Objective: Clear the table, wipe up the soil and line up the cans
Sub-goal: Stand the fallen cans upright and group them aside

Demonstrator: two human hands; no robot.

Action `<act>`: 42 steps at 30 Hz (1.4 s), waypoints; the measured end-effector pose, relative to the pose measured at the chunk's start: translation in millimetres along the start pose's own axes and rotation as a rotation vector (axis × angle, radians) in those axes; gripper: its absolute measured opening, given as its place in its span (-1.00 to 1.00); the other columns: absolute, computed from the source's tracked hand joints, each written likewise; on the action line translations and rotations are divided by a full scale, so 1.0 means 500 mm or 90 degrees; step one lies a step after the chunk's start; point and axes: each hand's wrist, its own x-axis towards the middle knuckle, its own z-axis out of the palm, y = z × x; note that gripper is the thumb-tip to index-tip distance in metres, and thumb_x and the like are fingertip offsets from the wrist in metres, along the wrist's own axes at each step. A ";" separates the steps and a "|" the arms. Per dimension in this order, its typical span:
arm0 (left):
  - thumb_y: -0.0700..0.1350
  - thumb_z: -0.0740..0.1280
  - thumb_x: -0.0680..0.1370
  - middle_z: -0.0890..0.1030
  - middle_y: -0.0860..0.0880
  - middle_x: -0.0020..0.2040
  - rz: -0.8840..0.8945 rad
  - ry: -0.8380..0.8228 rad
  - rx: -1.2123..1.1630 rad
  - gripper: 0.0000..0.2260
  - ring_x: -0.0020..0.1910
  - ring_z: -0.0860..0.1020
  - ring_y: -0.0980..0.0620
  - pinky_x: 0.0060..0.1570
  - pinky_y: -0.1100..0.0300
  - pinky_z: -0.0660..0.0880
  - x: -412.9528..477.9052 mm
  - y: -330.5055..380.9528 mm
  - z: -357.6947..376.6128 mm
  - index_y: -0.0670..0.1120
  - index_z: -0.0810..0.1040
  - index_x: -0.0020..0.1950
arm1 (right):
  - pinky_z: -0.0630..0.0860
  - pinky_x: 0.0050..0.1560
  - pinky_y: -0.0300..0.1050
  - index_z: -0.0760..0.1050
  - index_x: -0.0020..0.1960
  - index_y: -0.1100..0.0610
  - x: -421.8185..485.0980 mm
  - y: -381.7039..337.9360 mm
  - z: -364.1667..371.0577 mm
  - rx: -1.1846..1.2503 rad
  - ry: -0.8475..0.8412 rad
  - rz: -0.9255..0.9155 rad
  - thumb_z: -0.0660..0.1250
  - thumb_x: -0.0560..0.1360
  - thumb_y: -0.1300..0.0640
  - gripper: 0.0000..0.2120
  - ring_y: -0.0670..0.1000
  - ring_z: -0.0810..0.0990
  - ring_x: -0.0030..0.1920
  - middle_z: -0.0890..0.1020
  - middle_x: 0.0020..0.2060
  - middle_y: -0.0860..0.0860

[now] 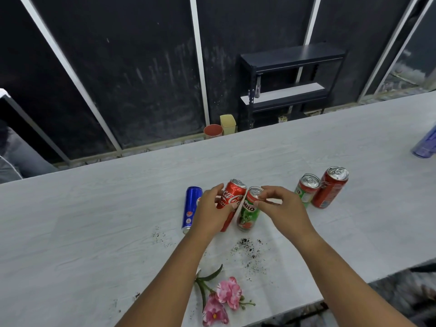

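My left hand (211, 208) grips a red Coca-Cola can (233, 193) that stands upright on the pale table (94, 220). Right beside it my right hand (282, 210) pinches the top of a green Milo can (249, 212); the two cans touch. A blue can (191, 206) stands just left of my left hand. Further right stand a second green can (306, 188) and a second red can (330, 186), close together. Dark soil (249, 250) is scattered on the table in front of the cans, with fainter specks (157, 234) to the left.
A pink artificial flower (223, 298) lies near the table's front edge. A blue translucent bottle (427, 145) stands at the far right. Beyond the table are a red pot (213, 131), a yellow container (228, 123) and a dark shelf unit (290, 83).
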 end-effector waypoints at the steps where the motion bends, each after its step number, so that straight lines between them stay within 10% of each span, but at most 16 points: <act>1: 0.01 0.56 0.60 0.50 0.12 0.46 0.005 -0.002 -0.001 -0.35 0.37 0.56 0.08 0.32 -0.02 0.62 -0.003 -0.002 0.002 0.21 0.39 0.65 | 0.61 0.04 -0.35 0.69 -0.18 -0.01 -0.001 -0.001 0.000 -0.003 -0.003 -0.017 0.64 0.41 0.25 -0.79 -0.18 0.75 0.07 0.73 0.13 -0.19; 8: 0.00 0.59 0.57 0.37 0.34 0.39 0.042 0.002 -0.069 -0.41 0.40 0.50 0.21 0.20 0.34 0.53 -0.035 -0.028 0.000 0.50 0.40 0.40 | 0.60 0.34 0.03 0.62 0.07 -0.08 -0.026 0.022 0.009 0.002 0.000 -0.123 0.63 0.43 0.25 -0.65 -0.10 0.65 0.29 0.70 0.20 -0.16; 15: 0.07 0.65 0.47 0.50 0.45 0.31 0.050 0.017 -0.077 -0.35 0.30 0.50 0.46 0.01 0.59 0.48 -0.081 -0.042 -0.013 0.55 0.35 0.31 | 0.40 0.37 -0.29 0.16 0.60 -0.37 -0.015 0.085 0.030 0.000 -0.016 -0.020 0.69 0.37 0.18 0.06 -0.35 0.51 0.35 0.56 0.33 -0.23; 21: 0.09 0.69 0.44 0.53 0.39 0.29 0.010 0.021 -0.052 -0.31 0.25 0.57 0.36 -0.06 0.45 0.57 -0.105 -0.034 -0.009 0.55 0.32 0.29 | 0.60 0.30 -0.01 0.36 0.26 -0.51 0.000 0.116 0.042 -0.022 0.025 0.011 0.66 0.42 0.11 -0.27 -0.24 0.67 0.15 0.71 0.14 -0.13; 30: 0.05 0.69 0.45 0.51 0.44 0.18 -0.012 0.035 -0.045 -0.32 0.16 0.56 0.43 -0.14 0.48 0.50 -0.112 -0.027 0.013 0.60 0.32 0.21 | 0.63 0.07 -0.33 0.43 0.24 -0.45 -0.037 0.131 0.022 0.020 0.080 -0.002 0.70 0.37 0.05 -0.32 -0.34 0.62 0.19 0.67 0.14 -0.36; 42: 0.08 0.68 0.38 0.61 0.40 0.26 0.062 -0.139 -0.066 -0.40 0.21 0.56 0.48 0.05 0.46 0.57 -0.136 0.086 0.224 0.44 0.46 0.27 | 0.64 0.11 -0.13 0.51 0.25 -0.28 -0.097 0.169 -0.257 0.024 0.286 0.012 0.72 0.35 0.07 -0.38 -0.24 0.67 0.17 0.68 0.17 -0.26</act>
